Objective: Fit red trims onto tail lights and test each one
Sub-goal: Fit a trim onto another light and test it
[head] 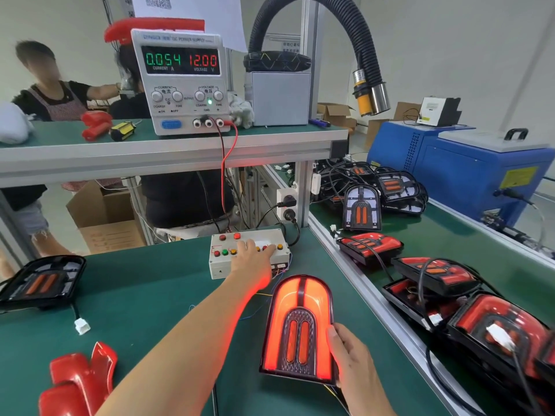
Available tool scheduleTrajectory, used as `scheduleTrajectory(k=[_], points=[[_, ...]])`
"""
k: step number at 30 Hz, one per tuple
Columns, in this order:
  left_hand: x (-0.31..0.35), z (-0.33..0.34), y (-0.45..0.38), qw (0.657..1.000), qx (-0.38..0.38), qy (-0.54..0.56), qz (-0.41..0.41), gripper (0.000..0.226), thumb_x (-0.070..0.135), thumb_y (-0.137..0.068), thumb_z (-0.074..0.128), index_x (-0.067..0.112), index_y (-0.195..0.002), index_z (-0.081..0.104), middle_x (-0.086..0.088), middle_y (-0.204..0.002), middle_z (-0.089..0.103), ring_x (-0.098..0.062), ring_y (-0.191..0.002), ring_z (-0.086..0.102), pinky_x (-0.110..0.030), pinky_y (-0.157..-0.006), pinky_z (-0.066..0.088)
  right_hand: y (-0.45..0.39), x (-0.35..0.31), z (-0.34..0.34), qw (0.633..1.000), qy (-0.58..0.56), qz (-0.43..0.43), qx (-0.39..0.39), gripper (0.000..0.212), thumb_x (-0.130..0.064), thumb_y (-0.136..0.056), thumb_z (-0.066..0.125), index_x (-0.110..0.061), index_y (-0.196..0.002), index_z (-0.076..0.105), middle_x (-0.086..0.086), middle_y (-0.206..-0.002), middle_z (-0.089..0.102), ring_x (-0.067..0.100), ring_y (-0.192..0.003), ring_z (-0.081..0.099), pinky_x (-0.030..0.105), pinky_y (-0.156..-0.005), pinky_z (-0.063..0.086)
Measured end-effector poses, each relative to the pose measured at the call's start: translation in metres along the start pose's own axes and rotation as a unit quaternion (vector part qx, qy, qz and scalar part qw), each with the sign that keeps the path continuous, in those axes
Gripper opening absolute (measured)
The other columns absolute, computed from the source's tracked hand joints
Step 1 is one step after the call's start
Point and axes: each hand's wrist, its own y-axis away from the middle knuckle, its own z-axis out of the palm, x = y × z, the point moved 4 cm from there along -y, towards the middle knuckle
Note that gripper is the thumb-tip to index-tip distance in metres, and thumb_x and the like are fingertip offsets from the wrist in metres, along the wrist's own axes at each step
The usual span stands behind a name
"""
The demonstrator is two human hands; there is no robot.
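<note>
A tail light [298, 328] lies on the green table in front of me, glowing red around its arched outline. My right hand [353, 358] grips its right edge, thumb on the lens. My left hand [255, 256] reaches forward, straight fingers pressing on the buttons of the white test box [228, 265]. Loose red trims [81, 382] lie at the near left. An unlit tail light without a trim [42, 282] rests at the far left, its white plug on the mat.
A DC power supply [181, 82] on the upper shelf reads 0.054 A and 12.00 V. Several tail lights with red trims [435, 274] lie on the right-hand belt, untrimmed ones [362, 210] behind them. A blue machine [468, 172] stands far right. People work beyond the shelf.
</note>
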Motion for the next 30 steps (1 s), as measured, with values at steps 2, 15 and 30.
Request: scheduleTrajectory(k=[2,15,30], points=[[0.000,0.002,0.000,1.000,0.000,0.001,0.004,0.075,0.009,-0.094,0.051,0.039,-0.156,0.021,-0.019,-0.143,0.029,-0.040,-0.135,0.025,-0.044,-0.096,0.045,0.001,-0.001,0.000,1.000,-0.007,0.005,-0.003,0.046,-0.056,-0.088,0.046,-0.023,-0.112,0.067,-0.001,-0.095,0.080,0.015,-0.088,0.077,0.024,-0.068,0.061],[-0.001,0.005,0.004,1.000,-0.009,0.007,0.010,0.083,0.009,-0.093,0.055,0.039,-0.157,0.011,-0.017,-0.146,0.026,-0.041,-0.141,0.017,-0.045,-0.100,0.045,0.001,-0.001,-0.001,1.000,-0.009,-0.007,-0.007,0.048,-0.058,-0.088,0.046,-0.021,-0.108,0.069,0.002,-0.094,0.079,0.019,-0.089,0.077,0.032,-0.071,0.064],[-0.004,-0.007,0.025,0.998,0.007,0.035,0.053,0.082,0.011,-0.093,0.053,0.034,-0.160,0.012,-0.015,-0.138,0.039,-0.034,-0.130,0.034,-0.044,-0.102,0.046,0.004,-0.004,0.001,0.999,-0.037,-0.014,-0.008,0.042,-0.053,-0.093,0.049,-0.023,-0.114,0.069,0.001,-0.102,0.079,0.017,-0.096,0.076,0.031,-0.075,0.063]])
